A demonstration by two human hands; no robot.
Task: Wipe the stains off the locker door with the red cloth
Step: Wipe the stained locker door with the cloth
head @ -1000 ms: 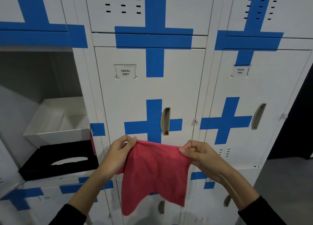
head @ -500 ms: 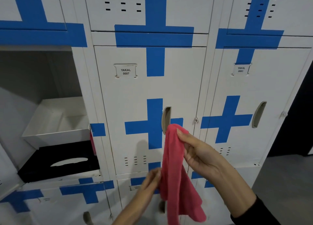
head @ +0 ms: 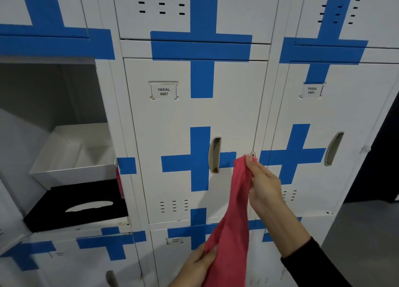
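The right hand (head: 264,185) pinches the top end of the soft red fabric cloth (head: 232,226) between thumb and fingers, and the left hand (head: 195,267) grips its lower part, so it hangs as a limp, gathered strip between them, just in front of the white metal locker door (head: 172,135) labelled 0007. It looks light and floppy with no stiffness. Bunched into a pad under the palm, it would likely press better than when held by an edge.

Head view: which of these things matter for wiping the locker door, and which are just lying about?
Job:
- red cloth, held by the right hand and left hand
- white metal locker door labelled 0007

Lying about:
- white open tray in the open locker
- black tissue box beneath it
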